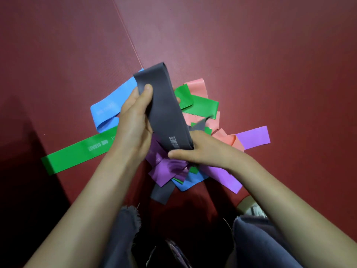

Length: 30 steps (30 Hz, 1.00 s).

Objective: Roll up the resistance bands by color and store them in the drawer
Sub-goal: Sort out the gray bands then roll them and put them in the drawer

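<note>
Both hands hold the gray band [166, 111] lifted above the pile [170, 171], with the band running from 12 o'clock down to 5 o'clock. The left hand [135, 120] grips its upper half, thumb pressed on the face and fingers curled behind. The right hand [201, 149] pinches the lower end, thumb lying along the edge by the white lettering. The pile lies on the red mat [270, 55]. In it, the blue band [114, 105] is at 10 o'clock, a long green band [77, 153] stretches out to 8 o'clock, a pink band [197, 87] is at 1 o'clock, a purple band [253, 137] is at 3 o'clock, and a second gray band [161, 192] is at 6 o'clock.
</note>
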### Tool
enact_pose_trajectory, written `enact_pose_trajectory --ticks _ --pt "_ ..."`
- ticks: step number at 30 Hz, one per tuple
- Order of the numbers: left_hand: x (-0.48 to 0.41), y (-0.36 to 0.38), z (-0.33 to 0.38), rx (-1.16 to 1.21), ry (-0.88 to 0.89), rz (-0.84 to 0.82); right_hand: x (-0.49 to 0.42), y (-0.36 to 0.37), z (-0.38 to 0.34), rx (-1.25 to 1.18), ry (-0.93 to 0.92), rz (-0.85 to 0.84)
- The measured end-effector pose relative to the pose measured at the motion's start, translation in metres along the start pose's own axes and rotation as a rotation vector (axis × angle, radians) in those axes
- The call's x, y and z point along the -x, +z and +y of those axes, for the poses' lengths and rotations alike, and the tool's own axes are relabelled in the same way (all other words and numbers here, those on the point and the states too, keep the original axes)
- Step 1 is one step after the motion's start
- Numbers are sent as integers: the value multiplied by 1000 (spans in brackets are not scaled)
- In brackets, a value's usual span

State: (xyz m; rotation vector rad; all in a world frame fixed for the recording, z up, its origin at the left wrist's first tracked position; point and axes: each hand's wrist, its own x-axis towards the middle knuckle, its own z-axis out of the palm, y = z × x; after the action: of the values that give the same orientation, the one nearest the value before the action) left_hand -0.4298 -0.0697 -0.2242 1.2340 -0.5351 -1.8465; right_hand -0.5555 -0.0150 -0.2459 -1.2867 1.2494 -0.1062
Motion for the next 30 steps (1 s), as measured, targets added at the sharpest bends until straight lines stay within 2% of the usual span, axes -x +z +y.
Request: enact_pose_trajectory --ticks 4,9,11,13,16,20,21,26,30 --pt "0 -5 6 9 -2 -8 -2 0 -3 -56 -1 -48" --pt "-6 -2 16 -34 33 -33 0 20 -6 -608 40 -21" --pt "-8 -4 13 -108 39 -33 -4 34 -3 -696 33 -11" --pt "-9 -10 6 -200 24 -12 -10 40 1 -492 2 -13" --pt "-6 -23 -11 -288 -41 60 -20 35 19 -38 -44 20" --pt "-3 -39 -30 -309 -104 136 -30 7 33 188 34 398" --pt "-3 -41 -32 -307 -111 143 -34 2 37 260 69 433" --pt "-4 -41 -34 -285 -98 145 -49 -5 43 686 253 333" --pt "-6 -40 -35 -279 -99 164 -56 -11 31 702 326 281"
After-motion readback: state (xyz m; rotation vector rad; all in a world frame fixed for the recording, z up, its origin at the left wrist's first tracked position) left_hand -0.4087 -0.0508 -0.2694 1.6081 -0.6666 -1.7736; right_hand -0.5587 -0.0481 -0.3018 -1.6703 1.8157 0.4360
